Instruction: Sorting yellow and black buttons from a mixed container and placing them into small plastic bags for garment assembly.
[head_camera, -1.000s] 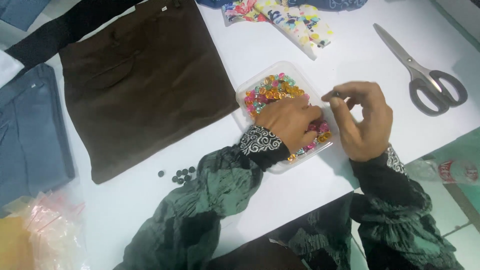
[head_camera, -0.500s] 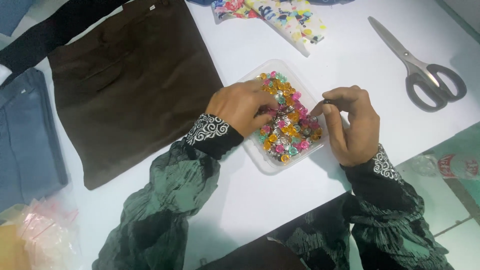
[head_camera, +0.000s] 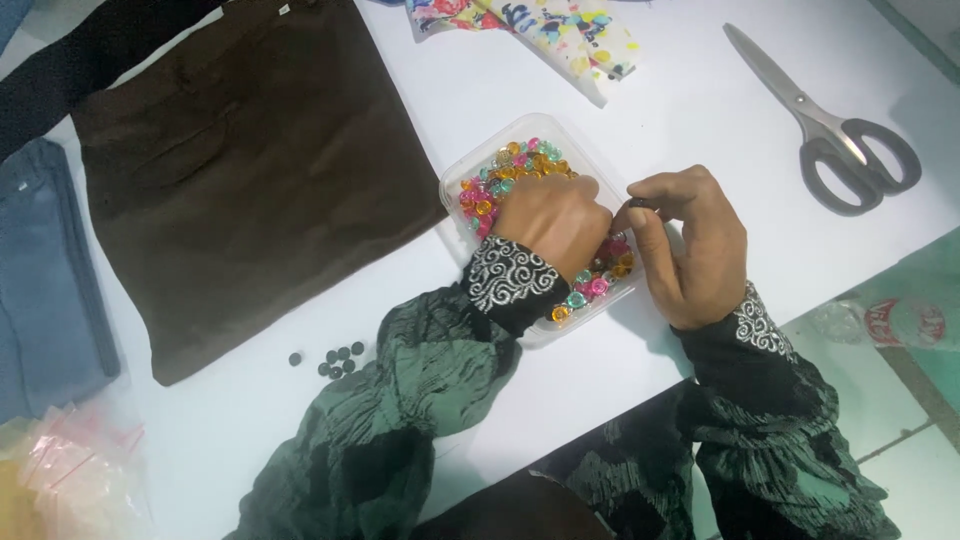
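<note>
Clear plastic, thin and round-cornered, forms the tub (head_camera: 455, 180) on the white table (head_camera: 690, 110), and it brims with small glossy beads (head_camera: 510, 165) in pink, orange, teal and clear; the left hand (head_camera: 552, 222) lies knuckles-up inside it, fingers curled down among the beads, though whether they pinch any I cannot tell; just beside it, over the tub's right rim, the right hand (head_camera: 695, 250) is bent at the wrist with thumb and forefinger closed on a tiny dark piece (head_camera: 640, 204) too small to make out; the two hands nearly touch at the fingertips; both forearms come up from the lower edge in crinkled dark green sleeves with black cuffs stitched in white scrolls.

Left of the tub lies a flat square of brown cloth (head_camera: 240, 170), soft and faintly creased; below its lower edge sits a cluster of small round black buttons (head_camera: 335, 360); folded blue denim (head_camera: 40, 280) lies at the far left, with crumpled clear bags (head_camera: 80, 470) beneath it; a strip of bright patterned fabric (head_camera: 540, 30) lies above the tub; grey metal scissors (head_camera: 830, 130) with dark handles lie well apart to the right, blades shut.
</note>
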